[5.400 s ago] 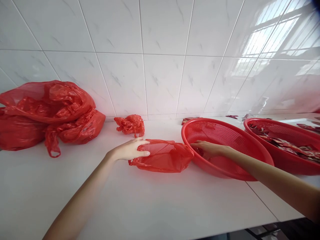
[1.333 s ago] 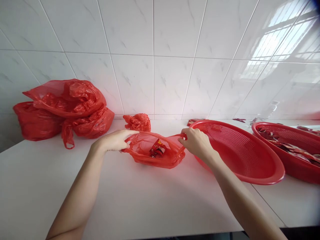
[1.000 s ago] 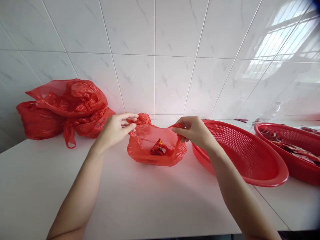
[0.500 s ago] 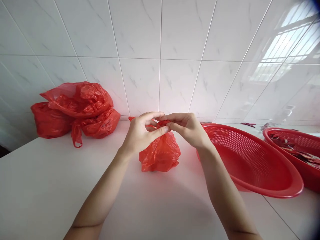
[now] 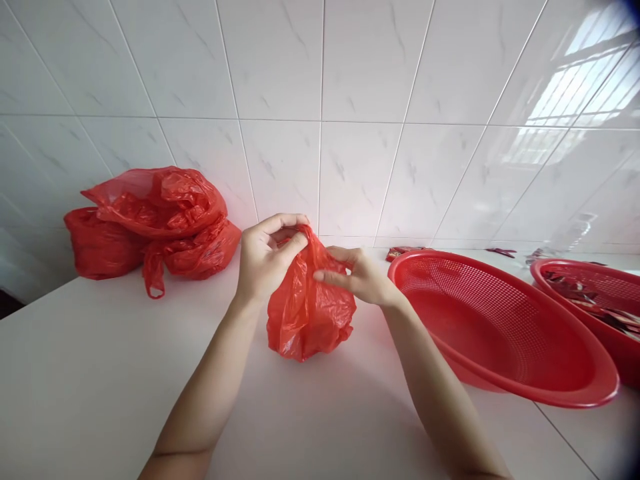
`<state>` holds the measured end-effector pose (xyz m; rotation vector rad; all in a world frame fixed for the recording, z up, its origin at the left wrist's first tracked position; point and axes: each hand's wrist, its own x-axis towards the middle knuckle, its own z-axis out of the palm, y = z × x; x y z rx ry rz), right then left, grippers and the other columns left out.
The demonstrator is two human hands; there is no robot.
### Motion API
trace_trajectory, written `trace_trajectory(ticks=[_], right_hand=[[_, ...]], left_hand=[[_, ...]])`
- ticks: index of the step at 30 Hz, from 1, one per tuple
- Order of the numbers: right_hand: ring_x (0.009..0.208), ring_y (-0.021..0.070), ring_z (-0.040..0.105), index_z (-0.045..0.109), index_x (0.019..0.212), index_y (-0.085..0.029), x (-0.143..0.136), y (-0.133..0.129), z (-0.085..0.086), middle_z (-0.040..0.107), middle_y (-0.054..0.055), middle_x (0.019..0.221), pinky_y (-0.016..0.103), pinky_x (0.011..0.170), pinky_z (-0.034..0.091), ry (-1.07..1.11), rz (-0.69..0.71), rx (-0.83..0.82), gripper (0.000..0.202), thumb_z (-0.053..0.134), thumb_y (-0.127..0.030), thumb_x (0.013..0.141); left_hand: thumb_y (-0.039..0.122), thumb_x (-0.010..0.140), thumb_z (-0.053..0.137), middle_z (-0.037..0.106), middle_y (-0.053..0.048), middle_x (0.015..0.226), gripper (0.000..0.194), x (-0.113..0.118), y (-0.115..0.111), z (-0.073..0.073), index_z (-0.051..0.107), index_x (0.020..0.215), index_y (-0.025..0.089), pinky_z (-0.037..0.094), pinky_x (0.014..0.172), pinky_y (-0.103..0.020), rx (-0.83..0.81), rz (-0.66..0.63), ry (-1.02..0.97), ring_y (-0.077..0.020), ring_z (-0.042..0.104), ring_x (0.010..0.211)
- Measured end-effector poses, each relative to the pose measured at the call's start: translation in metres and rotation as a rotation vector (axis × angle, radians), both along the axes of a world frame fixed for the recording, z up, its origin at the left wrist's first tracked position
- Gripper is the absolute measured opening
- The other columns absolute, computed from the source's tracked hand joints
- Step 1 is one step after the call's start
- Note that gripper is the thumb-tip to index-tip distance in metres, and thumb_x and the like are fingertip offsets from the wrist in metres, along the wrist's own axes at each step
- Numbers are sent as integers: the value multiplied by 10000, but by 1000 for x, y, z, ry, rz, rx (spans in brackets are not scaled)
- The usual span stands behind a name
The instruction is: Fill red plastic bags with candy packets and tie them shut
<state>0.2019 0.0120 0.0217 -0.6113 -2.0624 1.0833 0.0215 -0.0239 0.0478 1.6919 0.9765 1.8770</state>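
A red plastic bag (image 5: 313, 313) stands bunched on the white surface in the middle of the head view, its upper part pulled upward. My left hand (image 5: 270, 257) pinches the top of the bag between thumb and fingers. On the bag's right side is my right hand (image 5: 357, 273), with its thumb in front of the plastic and its fingers behind, partly hidden. What the bag holds cannot be made out.
Several red plastic bags (image 5: 160, 220) sit at the left by the tiled wall. A large red basket (image 5: 500, 320) stands at the right, beside a second red basket (image 5: 615, 280) with small packets in it. More small red packets (image 5: 403, 252) lie near the wall.
My left hand has moved slightly left and holds the bag's top higher. My right hand has gone lower, apart from my left. The bag's upper part is now stretched up.
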Motion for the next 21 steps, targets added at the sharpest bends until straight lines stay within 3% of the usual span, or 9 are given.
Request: trace_trajectory(ticks=[3, 8, 13, 17, 21], right_hand=[[836, 226, 668, 688, 893, -175, -5, 10, -12, 701, 65, 870, 334, 749, 534, 291, -64, -203, 406, 640, -576, 847], [924, 222, 667, 578, 836, -216, 2, 30, -20, 699, 69, 979, 325, 818, 541, 578, -109, -449, 352, 589, -567, 858], [703, 134, 600, 471, 786, -240, 12, 41, -22, 620, -17, 806, 256, 762, 525, 744, -89, -560, 259, 591, -448, 881], [501, 94, 417, 484, 780, -235, 13, 40, -19, 464, -63, 610, 215, 650, 490, 771, -97, -583, 214, 600, -383, 882], [420, 75, 245, 526, 778, -215, 7, 30, -14, 366, -86, 503, 205, 474, 373, 683, -222, -508, 200, 593, -379, 872]], left_hand=[[193, 749, 746, 719, -48, 960, 228, -9, 0, 4, 709, 972, 170, 588, 877, -337, 41, 15, -10, -193, 707, 923], [82, 685, 760, 722, -24, 1039, 361, -37, 0, 11, 720, 1023, 202, 548, 1004, -348, 174, 182, -18, -204, 679, 1082], [104, 708, 757, 726, -5, 867, 201, -55, 3, 12, 754, 888, 192, 611, 802, -288, 159, 294, -21, -149, 709, 812], [170, 723, 764, 700, 1, 763, 123, -57, 6, 11, 747, 842, 197, 596, 625, -249, 70, 179, -85, -118, 658, 661], [221, 764, 757, 694, -12, 783, 154, -50, 7, 11, 721, 909, 185, 581, 671, -245, -28, -76, -112, -118, 653, 692]])
